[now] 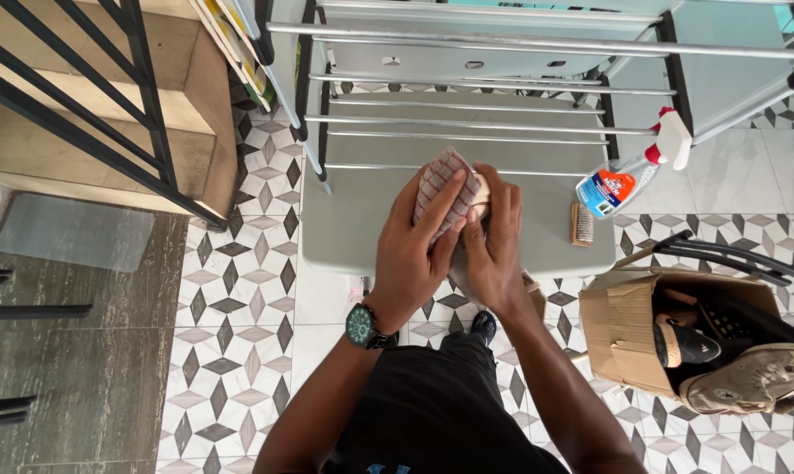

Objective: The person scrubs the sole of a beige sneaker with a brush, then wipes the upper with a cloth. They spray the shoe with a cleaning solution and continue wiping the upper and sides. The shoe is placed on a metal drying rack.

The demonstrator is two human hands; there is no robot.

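Checked red-and-white cloth lies under the left hand's pressed-together fingers, wrapped over a pale object — the right hand grips it alongside, above a grey table.

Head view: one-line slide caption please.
Left hand presses a checked cloth on a pale shoe held by the right hand over a grey table.

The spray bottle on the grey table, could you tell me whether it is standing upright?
No, the spray bottle lies on its side on the grey table, beside a small brush.
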